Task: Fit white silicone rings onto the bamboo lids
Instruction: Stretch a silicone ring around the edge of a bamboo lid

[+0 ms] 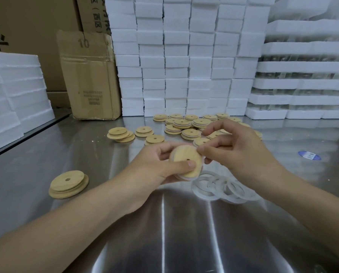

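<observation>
Bamboo lid (185,160): held off the table between both hands, its flat face with the small hole tilted towards the person.
White ring (186,177): a pale band shows along the lid's lower edge, below the left thumb. It looks partly seated, but I can't tell if it sits all the way round.
Left hand (154,166): curled round the lid, thumb pressed across the face, fingers behind.
Right hand (237,148): thumb and forefinger pinch at the lid's right edge, seemingly on the ring, with the other fingers loosely raised.
Loose rings (223,187): a small overlapping heap just under the right hand, not yet fitted.
Far pile of lids (184,125): beyond both hands. Several show white at the rim, so I'd take those as finished.
Plain lids (123,134): beyond and left of the left hand, with no white that I can see. They are probably waiting.
Lone lid (69,184): left of the left forearm, no ring visible.
Progress: well under way, I'd say, with one lid in hand and a handful of rings and bare lids left.
Steel table (164,233): under everything.
Foam blocks (184,56): stacked high, far behind the hands.
</observation>
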Tool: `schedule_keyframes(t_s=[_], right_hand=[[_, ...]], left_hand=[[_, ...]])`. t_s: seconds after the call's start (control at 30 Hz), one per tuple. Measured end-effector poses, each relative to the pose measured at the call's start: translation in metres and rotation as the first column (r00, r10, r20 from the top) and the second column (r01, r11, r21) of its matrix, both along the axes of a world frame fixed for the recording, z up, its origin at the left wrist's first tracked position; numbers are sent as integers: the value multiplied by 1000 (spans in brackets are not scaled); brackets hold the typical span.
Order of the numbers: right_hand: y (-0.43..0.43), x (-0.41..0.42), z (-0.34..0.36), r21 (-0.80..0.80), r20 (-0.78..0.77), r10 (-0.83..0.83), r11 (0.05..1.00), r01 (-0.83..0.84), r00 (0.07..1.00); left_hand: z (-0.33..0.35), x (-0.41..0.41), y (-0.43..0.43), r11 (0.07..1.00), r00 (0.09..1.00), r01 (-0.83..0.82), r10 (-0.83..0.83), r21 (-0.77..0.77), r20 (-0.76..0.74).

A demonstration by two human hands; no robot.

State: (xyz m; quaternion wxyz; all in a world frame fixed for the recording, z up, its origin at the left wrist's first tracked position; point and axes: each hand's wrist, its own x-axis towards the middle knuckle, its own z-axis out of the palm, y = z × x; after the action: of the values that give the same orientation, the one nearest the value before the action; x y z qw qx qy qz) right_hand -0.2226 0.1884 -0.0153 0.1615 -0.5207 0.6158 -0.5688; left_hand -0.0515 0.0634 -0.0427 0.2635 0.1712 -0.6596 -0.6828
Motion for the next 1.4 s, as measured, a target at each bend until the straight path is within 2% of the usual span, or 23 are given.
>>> schedule_keyframes(t_s=[0.07, 0.2, 0.33, 0.43, 0.57, 1.0, 1.1, 1.17, 1.3, 1.4], right_hand=[[-1, 1, -3, 20, -59, 3, 1000, -2, 998], [-1, 2, -7, 79, -202, 12, 997, 4, 979], [0, 1, -7, 137, -230, 14, 990, 18, 973], [1, -3, -1, 185, -180, 71, 982, -37, 981], [4, -9, 6, 169, -67, 130, 979, -117, 989], [-3, 1, -8, 121, -50, 125, 986, -118, 991], [-4, 4, -10, 180, -48, 185, 968, -173, 982], [-3, 5, -12, 217, -29, 236, 950, -224, 971], [-4, 2, -15, 247, 22, 246, 938, -244, 969], [-7, -10, -15, 237, 26, 159, 958, -161, 987]], left_hand=[[-5, -3, 4, 998, 998, -39, 41, -51, 38], [-7, -2, 1, 992, 992, -121, 122, -43, 35], [-8, -2, 3, 989, 989, -140, 142, -54, 30], [-7, -3, 2, 988, 988, -154, 155, -17, 21], [-2, -1, 1, 982, 992, -113, 121, 153, -45], [0, -2, -2, 971, 971, -75, 124, 228, -204], [-3, -2, -2, 987, 981, -87, 109, 135, -164], [-6, -3, 0, 989, 983, -145, 141, -19, -116], [-11, -5, -4, 936, 975, -216, 219, -277, -21], [-17, -5, -5, 865, 956, -183, 267, -468, 120]])
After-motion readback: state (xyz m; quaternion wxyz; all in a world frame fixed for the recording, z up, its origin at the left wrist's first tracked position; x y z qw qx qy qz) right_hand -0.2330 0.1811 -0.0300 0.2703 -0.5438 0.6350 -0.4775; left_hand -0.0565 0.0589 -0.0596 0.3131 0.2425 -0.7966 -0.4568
